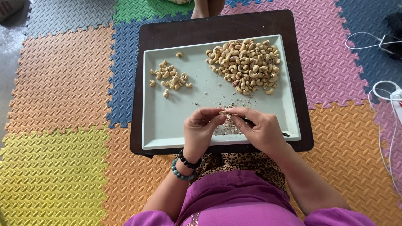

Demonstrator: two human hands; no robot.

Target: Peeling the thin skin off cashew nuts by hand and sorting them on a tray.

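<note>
Head view: left hand [201,127] and right hand [256,127] meet over near edge of pale tray [167,125], fingertips of both pinched together on single cashew [225,112]. Dark thin tool [249,121] in right hand grip, kind unclear. Skin flakes [228,127] scattered on tray under hands. Big heap of cashews [247,66] at far right corner of tray, small heap [169,77] near far left corner. Tray centred on dark low table [138,83], table on coloured foam mat [63,104]. Bead bracelets [184,167] on left wrist.
</note>
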